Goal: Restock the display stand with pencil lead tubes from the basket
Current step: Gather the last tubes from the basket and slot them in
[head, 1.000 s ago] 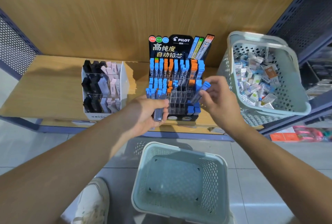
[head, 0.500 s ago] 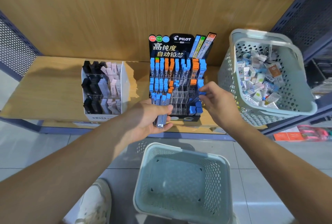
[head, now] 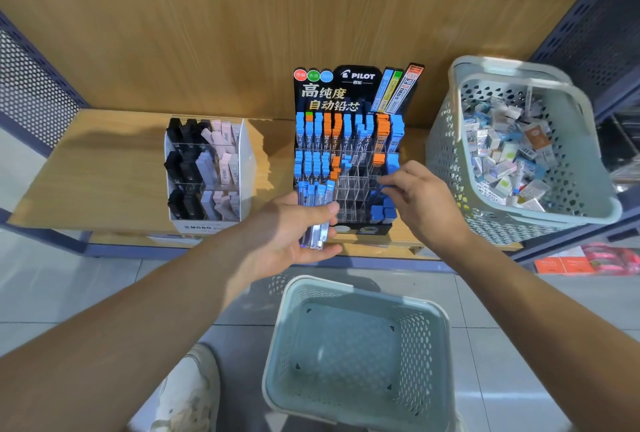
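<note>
The black Pilot display stand (head: pixel 349 92) sits on the wooden shelf, its clear slots partly filled with blue- and orange-capped lead tubes. My left hand (head: pixel 287 234) grips a bundle of blue-capped lead tubes (head: pixel 317 210) just in front of the stand's lower left. My right hand (head: pixel 422 199) is at the stand's lower right, fingertips pinching a blue-capped tube (head: pixel 382 185) that sits in a slot there. Directly below me on the floor stands a pale green basket (head: pixel 433 314) that looks empty.
A white Mono eraser box (head: pixel 247 154) stands left of the stand. A second pale green basket (head: pixel 446 151) full of small boxed items rests on the shelf's right end. Perforated dark shelf panels flank both sides. My shoe (head: pixel 190 393) shows at the bottom.
My right hand brought its blue-capped tube down from above the stand into the lower right slots. My left hand lowered slightly with its bundle.
</note>
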